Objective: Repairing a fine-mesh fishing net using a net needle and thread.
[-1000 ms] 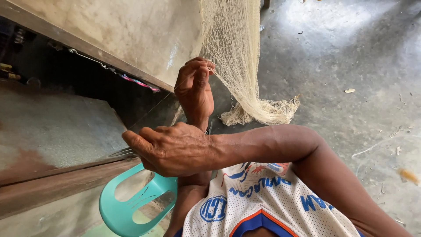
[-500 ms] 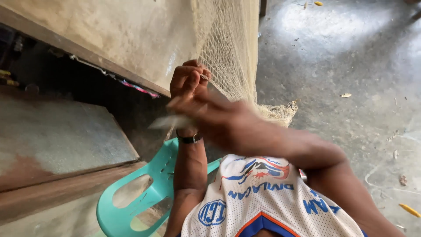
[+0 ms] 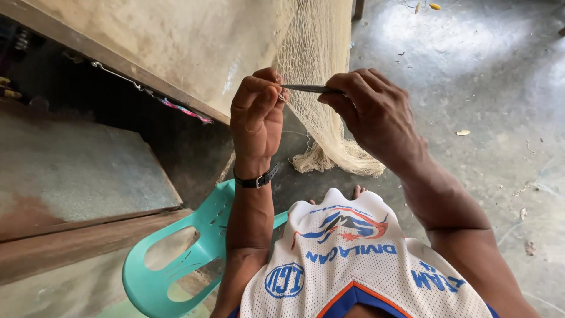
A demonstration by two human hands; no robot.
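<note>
Turquoise plastic chair point(image 3: 176, 259) stands at the lower left, beside a worn wooden board point(image 3: 76, 235) and under the person's left arm. Above it the left hand point(image 3: 256, 118) is raised with a dark watch strap point(image 3: 256, 179) on the wrist. Its fingers are curled and the thumb presses against the forefinger, pinching a small piece of the net point(image 3: 315, 65) right at the tip of the tool. The cream net hangs down from the top between both hands and ends in a loose bunch on the concrete floor point(image 3: 482, 106).

To the right, the right hand point(image 3: 376, 115) is closed around a thin dark netting needle point(image 3: 309, 89), held level with its point touching the left fingertips. Thumb and fingers grip its back end firmly.

As for progress, the work seems to be in the middle of one knot or mesh: the needle is at the pinched spot, but whether the thread is already passed through I cannot tell, because the twine is too fine to see. A long part of the net hangs complete; the bunch below looks not yet handled.
</note>
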